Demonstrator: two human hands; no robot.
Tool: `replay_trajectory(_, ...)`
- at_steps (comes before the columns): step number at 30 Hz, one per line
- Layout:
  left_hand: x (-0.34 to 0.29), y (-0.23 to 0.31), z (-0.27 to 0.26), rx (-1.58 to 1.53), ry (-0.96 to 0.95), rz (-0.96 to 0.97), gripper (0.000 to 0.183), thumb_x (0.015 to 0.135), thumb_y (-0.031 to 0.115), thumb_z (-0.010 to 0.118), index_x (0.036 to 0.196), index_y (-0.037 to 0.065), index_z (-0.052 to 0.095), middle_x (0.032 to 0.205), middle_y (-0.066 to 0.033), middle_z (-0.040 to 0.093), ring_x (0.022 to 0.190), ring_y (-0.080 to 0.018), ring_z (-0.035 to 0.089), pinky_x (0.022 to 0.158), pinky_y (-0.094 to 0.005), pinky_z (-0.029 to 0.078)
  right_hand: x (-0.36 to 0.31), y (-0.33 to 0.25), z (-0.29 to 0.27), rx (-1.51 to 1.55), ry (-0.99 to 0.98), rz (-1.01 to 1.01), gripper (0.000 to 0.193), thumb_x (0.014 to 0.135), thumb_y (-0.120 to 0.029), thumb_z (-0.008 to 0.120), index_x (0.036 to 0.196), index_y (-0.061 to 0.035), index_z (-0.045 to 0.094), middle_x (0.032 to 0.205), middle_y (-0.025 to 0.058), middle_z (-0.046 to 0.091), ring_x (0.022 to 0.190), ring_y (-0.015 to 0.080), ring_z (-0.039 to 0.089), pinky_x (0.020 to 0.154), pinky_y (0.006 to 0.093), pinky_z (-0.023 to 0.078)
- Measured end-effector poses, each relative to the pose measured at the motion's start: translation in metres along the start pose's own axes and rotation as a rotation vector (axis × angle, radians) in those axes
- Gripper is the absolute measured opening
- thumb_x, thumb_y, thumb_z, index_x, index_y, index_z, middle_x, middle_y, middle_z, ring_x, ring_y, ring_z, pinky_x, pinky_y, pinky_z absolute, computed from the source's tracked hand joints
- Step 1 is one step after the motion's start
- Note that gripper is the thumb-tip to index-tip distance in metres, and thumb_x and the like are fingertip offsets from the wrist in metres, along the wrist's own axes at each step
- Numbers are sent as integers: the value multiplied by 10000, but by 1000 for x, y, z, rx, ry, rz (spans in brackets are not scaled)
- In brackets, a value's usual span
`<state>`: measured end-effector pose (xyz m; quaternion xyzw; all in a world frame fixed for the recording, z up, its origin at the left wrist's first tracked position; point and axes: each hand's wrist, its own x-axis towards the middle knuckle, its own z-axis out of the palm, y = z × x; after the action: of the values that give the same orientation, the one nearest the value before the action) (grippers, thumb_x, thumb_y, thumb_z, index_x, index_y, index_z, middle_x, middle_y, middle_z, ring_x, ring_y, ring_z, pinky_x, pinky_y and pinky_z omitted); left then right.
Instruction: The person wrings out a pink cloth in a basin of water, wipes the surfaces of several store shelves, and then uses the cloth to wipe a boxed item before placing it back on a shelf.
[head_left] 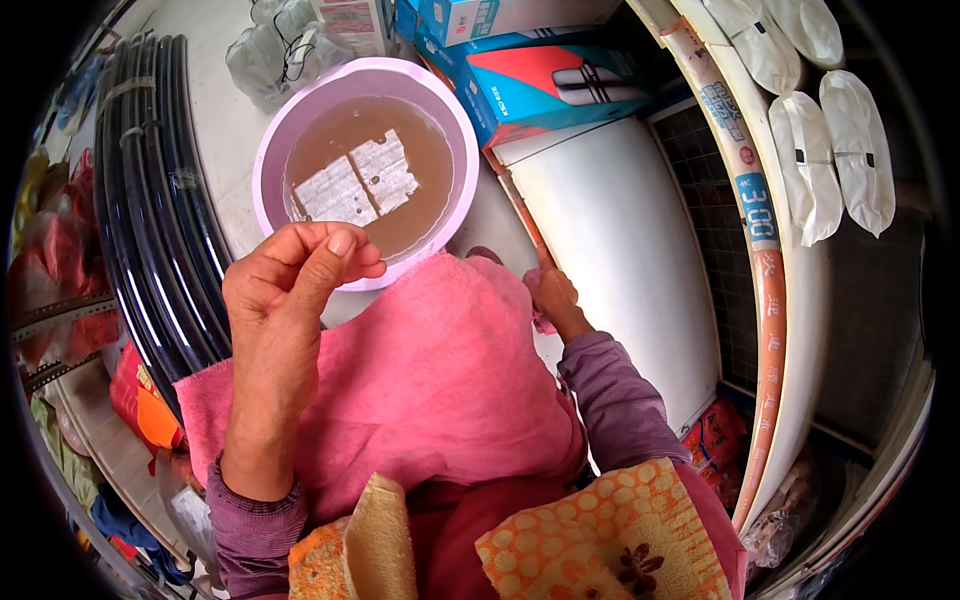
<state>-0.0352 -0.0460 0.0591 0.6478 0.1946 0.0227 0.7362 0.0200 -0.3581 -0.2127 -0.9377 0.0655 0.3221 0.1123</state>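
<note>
The left hand (285, 280) is raised, thumb against curled fingers; whether it pinches anything is unclear. Just beyond it, a lilac basin (268, 165) holds pale slabs (378, 170) in brown water (432, 185). The partly curled right hand (553, 297) meets pink cloth (543, 323), its grip unclear.

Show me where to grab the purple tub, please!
Probably by the tub's rim, since that wide, rounded edge curves around the brown water. Bring the left hand in from the left, where floor shows beside it; blue boxes crowd the far right. Go gently: the water could slosh.
</note>
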Motion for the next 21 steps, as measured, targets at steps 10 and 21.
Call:
replay_trajectory(10, -1, -1, -2, -1, 18, -2, 197, 905, 132, 587, 924, -55, 646, 815, -105, 670, 753, -148, 639, 747, -260, 502, -38, 25, -39, 212, 343, 31, 372, 778, -422, 583, 1031, -165, 677, 972, 149, 656, 911, 326, 633, 794, 423, 496)
replay_trajectory(21, 3, 0, 1, 34, -16, 3, 206, 907, 173, 584, 916, -27, 633, 807, -83, 656, 747, -156, 638, 742, -263, 492, 6, 123, -22, 179, 517, -299, 605, 765, -276, 662, 1312, -91, 483, 1111, 239, 570, 1026, 401, 560, 854, 443, 471)
